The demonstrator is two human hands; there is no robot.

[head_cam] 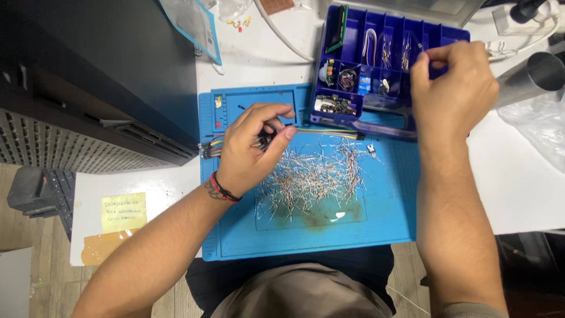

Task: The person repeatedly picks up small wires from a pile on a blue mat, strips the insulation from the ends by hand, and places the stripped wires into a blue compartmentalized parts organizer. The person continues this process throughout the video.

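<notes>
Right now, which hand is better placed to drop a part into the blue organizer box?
Right. The right hand hovers directly over the blue organizer box, fingertips pinched above its compartments. The left hand sits over the blue mat, pinching jumper wires beside the loose component pile.

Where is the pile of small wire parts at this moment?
In the head view, the pile of wire parts lies in the middle of the blue mat, just right of the left hand and below the blue parts box.

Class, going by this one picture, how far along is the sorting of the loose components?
Done: some organiser box compartments already hold parts. In hand: left hand pinches jumper wires; right hand is over the box. Left: the pile of leaded components on the blue mat.
</notes>
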